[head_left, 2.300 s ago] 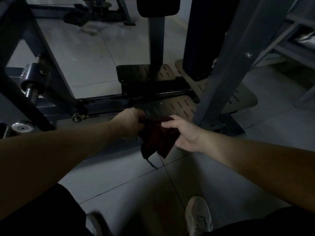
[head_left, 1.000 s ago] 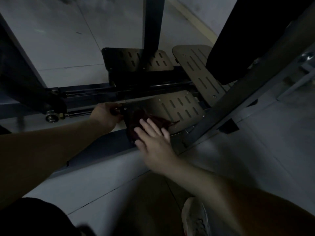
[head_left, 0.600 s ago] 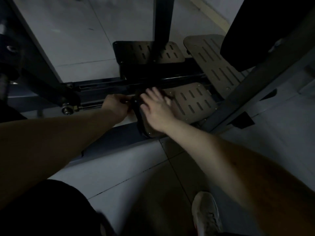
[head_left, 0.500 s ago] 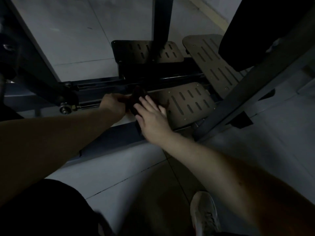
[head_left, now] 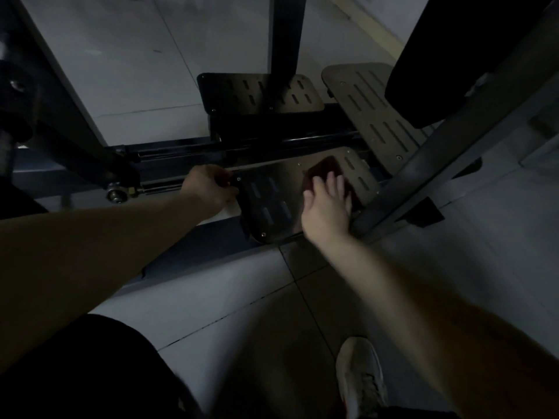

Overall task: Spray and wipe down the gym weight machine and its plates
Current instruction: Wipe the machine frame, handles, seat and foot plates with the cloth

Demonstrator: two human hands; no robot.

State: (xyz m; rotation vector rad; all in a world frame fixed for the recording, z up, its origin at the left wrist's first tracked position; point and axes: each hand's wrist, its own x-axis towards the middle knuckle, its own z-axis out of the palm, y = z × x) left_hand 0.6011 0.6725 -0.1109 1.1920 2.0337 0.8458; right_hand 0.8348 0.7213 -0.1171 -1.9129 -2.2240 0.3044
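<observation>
One sweep has been made across the near foot plate [head_left: 272, 204]: the dark red cloth [head_left: 323, 170], beside the left hand [head_left: 211, 189] half a second ago, is now pressed flat at the plate's right end under the straight fingers of the right hand [head_left: 328, 204]. The plate's left edge is gripped by the left hand's curled fingers. This plate is judged nearly wiped; the rear plate [head_left: 260, 92] and the side plate [head_left: 372, 116] are judged still to be done. Further rightward travel is barred by the slanted frame beam [head_left: 438, 164], just beside the right hand.
</observation>
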